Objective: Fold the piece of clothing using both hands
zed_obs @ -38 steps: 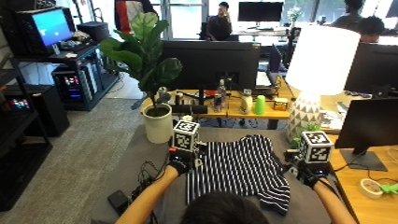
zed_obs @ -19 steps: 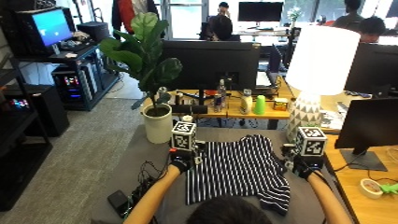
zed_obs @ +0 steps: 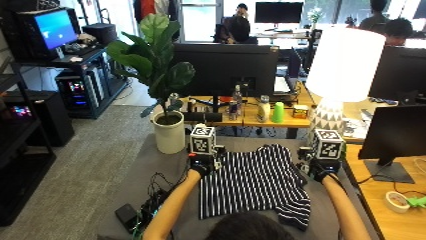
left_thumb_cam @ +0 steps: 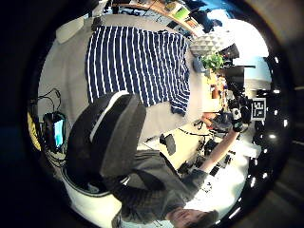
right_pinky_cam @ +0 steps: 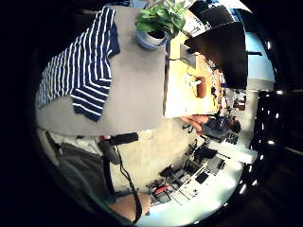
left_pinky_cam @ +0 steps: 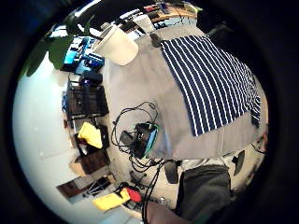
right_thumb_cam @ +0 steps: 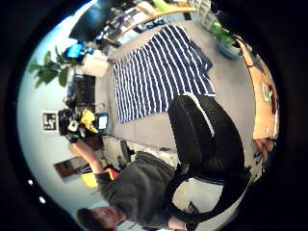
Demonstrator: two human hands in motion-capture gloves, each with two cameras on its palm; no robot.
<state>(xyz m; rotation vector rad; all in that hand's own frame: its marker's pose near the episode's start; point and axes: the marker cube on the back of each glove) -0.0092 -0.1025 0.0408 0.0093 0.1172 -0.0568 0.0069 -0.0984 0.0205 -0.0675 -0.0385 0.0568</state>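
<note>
Striped shirt (zed_obs: 251, 184) flat on grey table (zed_obs: 163, 170) — left hand (zed_obs: 200, 165), right hand (zed_obs: 324, 171) at edges, finger state can't tell.

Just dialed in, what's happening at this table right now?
A person is at a grey table with a navy-and-white striped shirt spread flat on it. The left hand is at the shirt's far left corner and the right hand is off its far right side. The palm views look down on the shirt from above, with no cloth gripped. No fold shows yet.

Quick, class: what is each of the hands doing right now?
Left hand: above the striped shirt, holding nothing; fingers cannot be told.
Right hand: the same, fingers cannot be told.
</note>
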